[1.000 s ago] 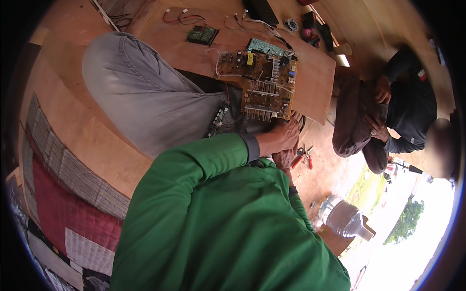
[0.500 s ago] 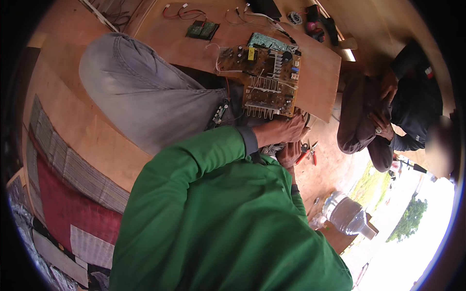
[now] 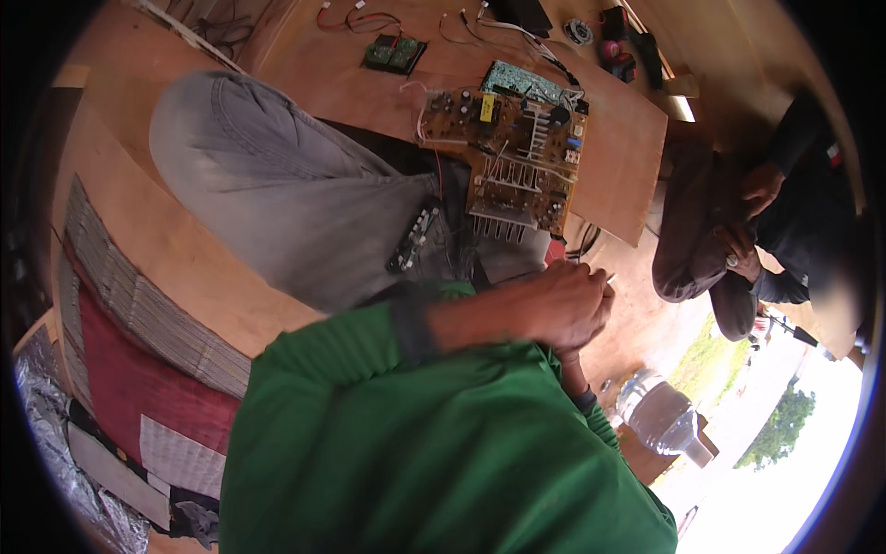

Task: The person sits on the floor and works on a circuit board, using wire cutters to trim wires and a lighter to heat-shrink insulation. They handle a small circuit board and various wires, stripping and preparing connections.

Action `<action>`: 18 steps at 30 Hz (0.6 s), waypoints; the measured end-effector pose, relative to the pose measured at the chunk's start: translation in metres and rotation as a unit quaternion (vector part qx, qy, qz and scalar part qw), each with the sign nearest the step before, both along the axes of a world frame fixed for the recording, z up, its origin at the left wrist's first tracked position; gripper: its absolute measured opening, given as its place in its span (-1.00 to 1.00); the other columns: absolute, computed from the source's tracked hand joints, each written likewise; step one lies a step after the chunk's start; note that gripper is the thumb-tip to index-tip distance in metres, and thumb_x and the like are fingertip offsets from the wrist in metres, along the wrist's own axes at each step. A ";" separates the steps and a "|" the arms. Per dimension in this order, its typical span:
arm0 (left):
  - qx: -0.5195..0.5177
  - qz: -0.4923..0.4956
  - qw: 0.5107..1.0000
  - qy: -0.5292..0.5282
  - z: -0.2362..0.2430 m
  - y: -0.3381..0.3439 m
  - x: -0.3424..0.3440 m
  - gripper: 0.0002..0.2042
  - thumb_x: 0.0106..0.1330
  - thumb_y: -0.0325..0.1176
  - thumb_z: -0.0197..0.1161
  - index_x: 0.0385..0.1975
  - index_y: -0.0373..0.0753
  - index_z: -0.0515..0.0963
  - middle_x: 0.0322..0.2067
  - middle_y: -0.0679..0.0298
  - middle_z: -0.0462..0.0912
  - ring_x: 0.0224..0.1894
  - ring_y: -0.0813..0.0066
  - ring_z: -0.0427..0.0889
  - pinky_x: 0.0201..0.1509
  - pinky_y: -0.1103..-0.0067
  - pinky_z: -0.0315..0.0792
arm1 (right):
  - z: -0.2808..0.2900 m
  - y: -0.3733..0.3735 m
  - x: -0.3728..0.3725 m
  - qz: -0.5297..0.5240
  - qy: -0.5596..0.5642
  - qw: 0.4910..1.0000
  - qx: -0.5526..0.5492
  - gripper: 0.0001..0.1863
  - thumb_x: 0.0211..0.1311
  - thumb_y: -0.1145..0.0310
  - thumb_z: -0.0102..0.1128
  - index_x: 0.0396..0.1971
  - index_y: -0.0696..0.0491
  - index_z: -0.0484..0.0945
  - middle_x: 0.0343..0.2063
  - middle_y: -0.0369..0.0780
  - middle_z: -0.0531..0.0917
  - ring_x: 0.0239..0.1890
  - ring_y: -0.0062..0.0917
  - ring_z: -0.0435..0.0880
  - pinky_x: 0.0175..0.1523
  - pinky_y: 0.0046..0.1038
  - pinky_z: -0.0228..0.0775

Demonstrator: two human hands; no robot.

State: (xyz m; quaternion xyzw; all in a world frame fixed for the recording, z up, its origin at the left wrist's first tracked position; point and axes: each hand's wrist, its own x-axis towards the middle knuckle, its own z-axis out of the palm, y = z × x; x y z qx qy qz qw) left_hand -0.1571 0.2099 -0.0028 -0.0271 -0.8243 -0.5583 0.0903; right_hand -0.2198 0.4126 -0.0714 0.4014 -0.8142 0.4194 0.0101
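My left hand [image 3: 565,303] is closed, its fingers curled together in front of my lap, just below the near edge of the circuit board. A small pale tip shows beside its fingertips; what it grips I cannot make out. My right hand [image 3: 570,362] is close under the left one, mostly hidden by it, its fingers out of sight. The brown circuit board [image 3: 526,175] has metal heat sinks, a yellow part and several wires. A small red thing [image 3: 556,249] shows between the board and my left hand. A narrow dark board with white parts [image 3: 415,237] rests on my grey trousers.
A wooden board [image 3: 623,166] lies under the electronics. Farther off are a small green circuit board [image 3: 394,54], loose wires [image 3: 355,20] and a round metal part [image 3: 579,32]. A large clear bottle [image 3: 660,413] stands at the right. Another person's hands [image 3: 738,245] rest at the far right.
Both hands have shifted toward me and slightly right, away from the circuit board's edge. The red-handled pliers seen on the floor before are now out of sight. The view has shifted slightly.
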 end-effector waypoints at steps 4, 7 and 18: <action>0.141 0.201 0.965 0.091 0.053 -0.058 0.063 -0.87 0.39 -0.42 0.38 -0.19 -0.33 0.64 -0.27 0.09 0.69 -0.34 0.13 0.70 -0.15 0.34 0.62 | 0.074 -0.090 0.013 -0.101 -0.354 0.913 -0.177 -0.55 0.61 0.12 -0.08 0.09 0.24 0.48 -0.43 -0.31 0.46 -0.39 -0.63 0.44 -0.27 -0.54 0.28; 0.104 0.383 0.918 0.007 0.056 -0.093 0.097 -0.80 0.32 -0.47 0.50 -0.12 -0.33 0.67 -0.15 0.14 0.67 -0.21 0.34 0.67 -0.08 0.44 0.56 | 0.123 -0.132 0.010 -0.001 -0.369 0.924 -0.098 -0.50 0.63 0.18 -0.01 0.27 0.30 0.47 -0.47 -0.34 0.45 -0.44 -0.72 0.33 -0.30 -0.61 0.18; 0.023 0.518 0.850 -0.091 0.017 -0.101 0.072 -0.81 0.31 -0.54 0.48 -0.12 -0.36 0.71 -0.18 0.12 0.70 -0.20 0.28 0.68 -0.07 0.44 0.56 | 0.172 -0.240 -0.024 0.149 -0.513 0.844 -0.051 -0.47 0.70 -0.01 -0.06 -0.05 0.19 0.66 -0.55 -0.41 0.44 -0.50 -0.80 0.28 -0.36 -0.68 0.06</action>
